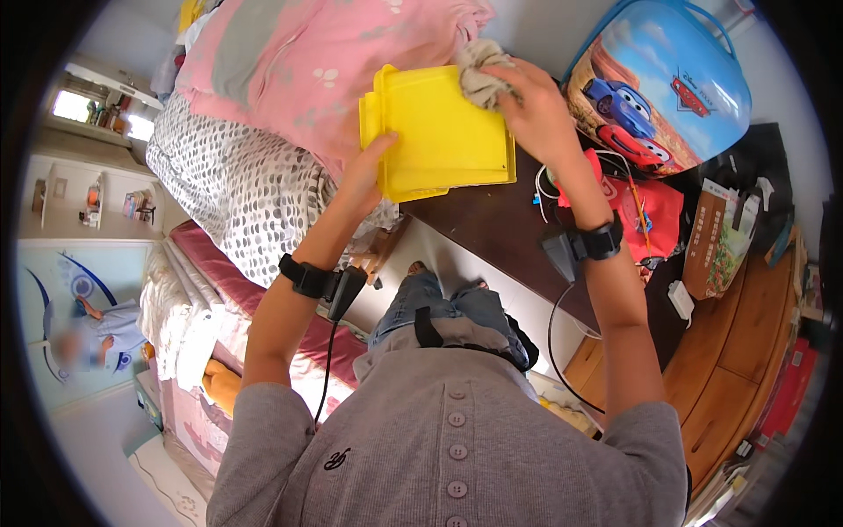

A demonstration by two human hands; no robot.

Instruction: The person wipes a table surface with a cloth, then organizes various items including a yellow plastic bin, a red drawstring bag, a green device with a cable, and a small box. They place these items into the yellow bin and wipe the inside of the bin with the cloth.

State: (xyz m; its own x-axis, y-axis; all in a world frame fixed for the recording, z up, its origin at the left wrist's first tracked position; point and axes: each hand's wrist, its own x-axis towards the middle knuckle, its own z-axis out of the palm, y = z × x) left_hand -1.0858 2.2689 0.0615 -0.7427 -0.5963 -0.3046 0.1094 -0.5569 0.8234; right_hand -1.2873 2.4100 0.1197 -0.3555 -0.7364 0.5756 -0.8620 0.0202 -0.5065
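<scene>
In front of me I hold up a yellow plastic tray-like piece, flat and squarish with a raised rim. My left hand grips its left edge, thumb over the face and the other fingers hidden behind. A crumpled grey-beige cloth is bunched in my right hand, pressed against the upper right corner of the yellow piece. Below the yellow piece lies a dark brown tabletop.
A blue cartoon-car case stands at the back right, beside a red bag, white cables and a brown paper bag. Pink bedding and a spotted cover fill the left. Another person is at the far left.
</scene>
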